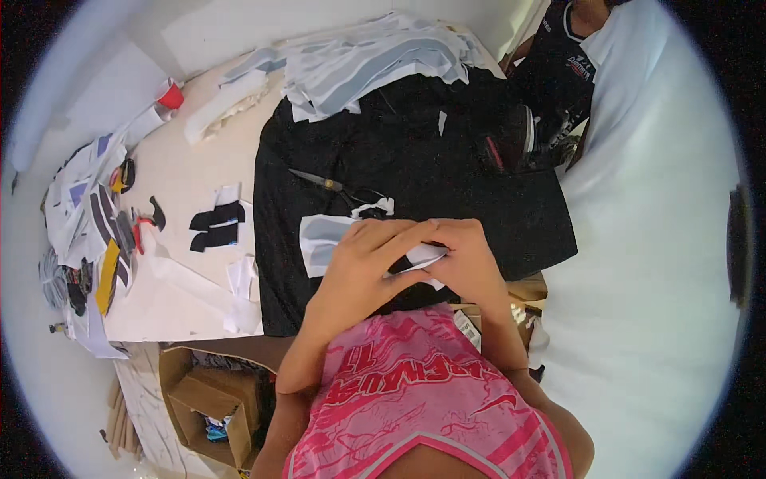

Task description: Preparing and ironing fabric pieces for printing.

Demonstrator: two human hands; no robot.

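Observation:
Both hands are together above the near edge of a black cloth (383, 152). My left hand (369, 257) and my right hand (472, 259) pinch a small white piece (425, 255), apparently fabric, between their fingers; part of it is hidden behind them. Under and beside my left hand lies a white-and-grey cut fabric piece (317, 239). Just beyond the hands, a crumpled white scrap (381, 207) rests near a pair of scissors (327, 184) with dark handles, its blades pointing to the far left.
Striped white-and-grey fabric (375, 60) is heaped at the table's far side. To the left lie black cut pieces (217, 227), a red-and-black tool (150, 219) and piled scraps (88, 207). A cardboard box (211, 399) stands below the table. Another person (550, 72) is at the far right, by a white curtain (638, 263).

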